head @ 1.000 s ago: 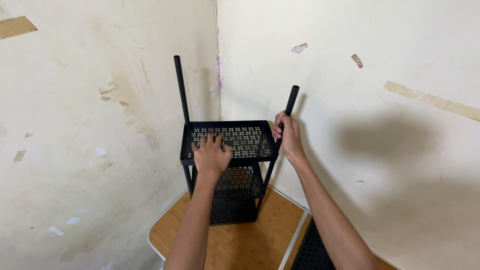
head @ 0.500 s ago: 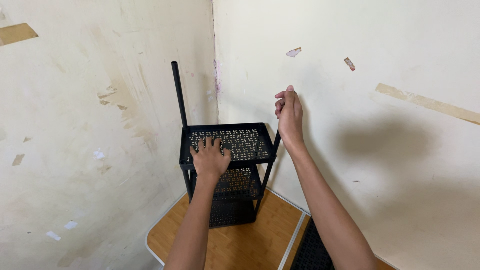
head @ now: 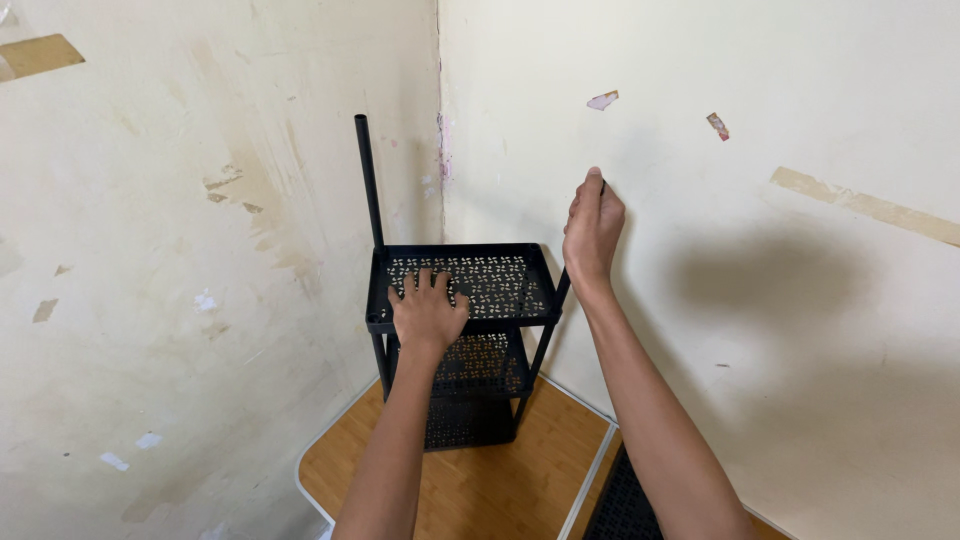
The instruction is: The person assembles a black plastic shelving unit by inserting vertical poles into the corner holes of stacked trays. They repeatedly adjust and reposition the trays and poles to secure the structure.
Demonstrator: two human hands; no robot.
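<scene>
Corner walls (head: 300,150) hem the black rack (head: 500,285); its front stays open.

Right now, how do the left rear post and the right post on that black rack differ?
The left post stands bare and in full view above the top shelf; the right post is mostly hidden by the right hand, which is closed around its upper part. The left post is untouched: the left hand lies flat on the shelf instead. Both are thin black posts rising from the shelf's corners.
</scene>
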